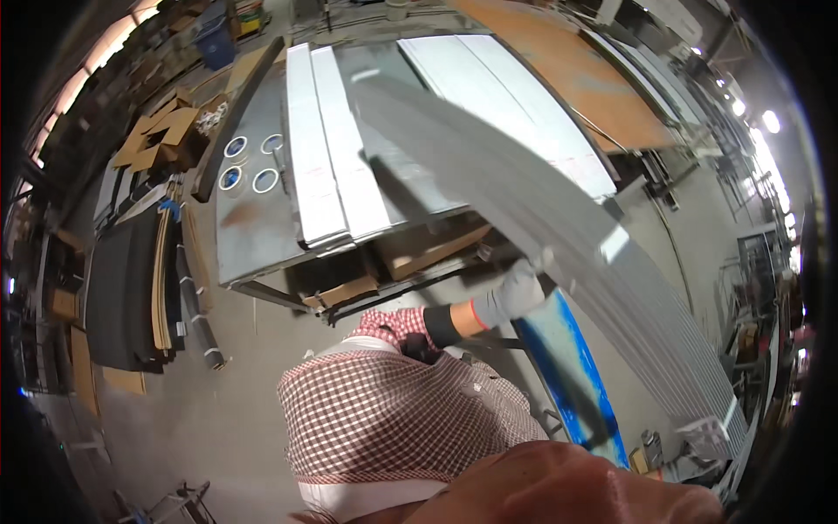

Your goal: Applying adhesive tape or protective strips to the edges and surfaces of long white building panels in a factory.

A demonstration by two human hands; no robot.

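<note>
A long bundle of thin grey strips slants from above the metal table down to the lower right, bound by pale bands and blurred by motion. My left hand, in a grey glove with a black cuff, is closed at the bundle's near edge; the fingertips are smeared. My right hand does not show. White flat panels lie side by side on the metal table, and a wider set of white panels lies further right, partly behind the bundle.
Several rolls of tape stand on the table's left end. A blue-edged board is below the bundle. Dark sheets lean at the left near an open cardboard box. Beyond the panels is a rusty orange sheet.
</note>
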